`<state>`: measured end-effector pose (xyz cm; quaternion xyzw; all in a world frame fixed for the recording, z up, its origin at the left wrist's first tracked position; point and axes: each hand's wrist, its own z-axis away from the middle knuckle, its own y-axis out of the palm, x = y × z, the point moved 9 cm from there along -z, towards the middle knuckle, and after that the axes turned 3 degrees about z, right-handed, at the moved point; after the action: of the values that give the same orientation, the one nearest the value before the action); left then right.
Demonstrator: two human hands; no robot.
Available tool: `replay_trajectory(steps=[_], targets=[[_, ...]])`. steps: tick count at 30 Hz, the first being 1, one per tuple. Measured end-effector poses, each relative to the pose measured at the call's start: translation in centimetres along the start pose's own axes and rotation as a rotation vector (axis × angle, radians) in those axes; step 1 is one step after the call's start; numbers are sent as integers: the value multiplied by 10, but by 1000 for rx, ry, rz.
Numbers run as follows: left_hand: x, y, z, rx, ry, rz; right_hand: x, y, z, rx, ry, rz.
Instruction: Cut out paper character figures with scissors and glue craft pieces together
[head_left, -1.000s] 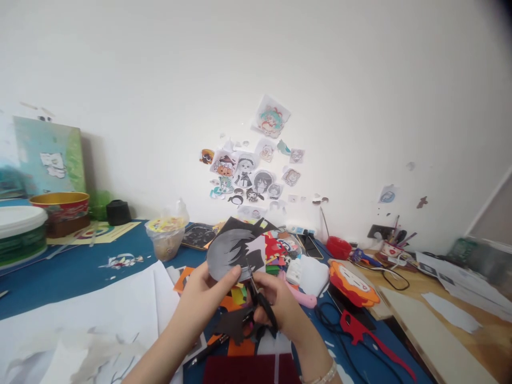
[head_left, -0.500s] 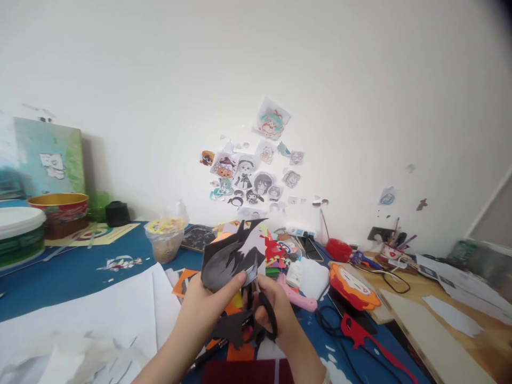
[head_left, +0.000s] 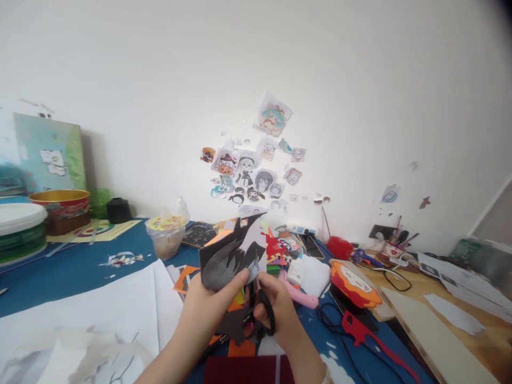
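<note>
In the head view, my left hand (head_left: 214,298) grips a dark grey and black paper cutout (head_left: 224,264), its thumb pressed on the front near the lower right. The piece has pointed, spiky shapes at its top, with a white area on its right side. My right hand (head_left: 278,304) is closed around the black handles of a pair of scissors (head_left: 267,312). The blades meet the paper's lower right edge, just beside my left thumb; part of them is hidden by the paper. Below both hands lie dark paper scraps (head_left: 234,325).
White sheets (head_left: 120,304) cover the blue table at left, near a plastic cup (head_left: 166,237) and a green tub (head_left: 22,234). Right of my hands are a pink-handled tool (head_left: 302,296), an orange paper shape (head_left: 354,285), a red cutout (head_left: 372,344) and cables. A dark red book (head_left: 244,370) lies in front.
The scissors have turned slightly at the paper's edge, their handles a little closer to my left hand. The paper stays in nearly the same place. The view has shifted slightly.
</note>
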<state>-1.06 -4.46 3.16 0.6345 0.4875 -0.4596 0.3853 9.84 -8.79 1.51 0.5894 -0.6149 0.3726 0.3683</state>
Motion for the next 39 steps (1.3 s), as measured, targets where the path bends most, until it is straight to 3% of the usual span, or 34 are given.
replay_trajectory(steps=[7, 14, 21, 25, 30, 35, 39], targets=[[-1, 0, 3, -40, -17, 13, 0, -3, 1, -78, -25, -3], [0, -1, -2, 9, -2, 2, -6, -5, 0, -106, -8, -67], [-7, 1, -10, 176, -15, -45, -3, -5, 0, -69, 62, -55], [-12, -5, -12, 142, 2, 121, -5, -2, 2, -57, 132, -48], [-14, -7, -13, 126, 59, 173, -16, 8, 4, 25, 225, -42], [-14, 9, -14, 317, 98, 220, -20, 5, 2, 52, 216, -1], [-12, 8, -18, 345, 146, 193, -20, 5, 3, 103, 219, 12]])
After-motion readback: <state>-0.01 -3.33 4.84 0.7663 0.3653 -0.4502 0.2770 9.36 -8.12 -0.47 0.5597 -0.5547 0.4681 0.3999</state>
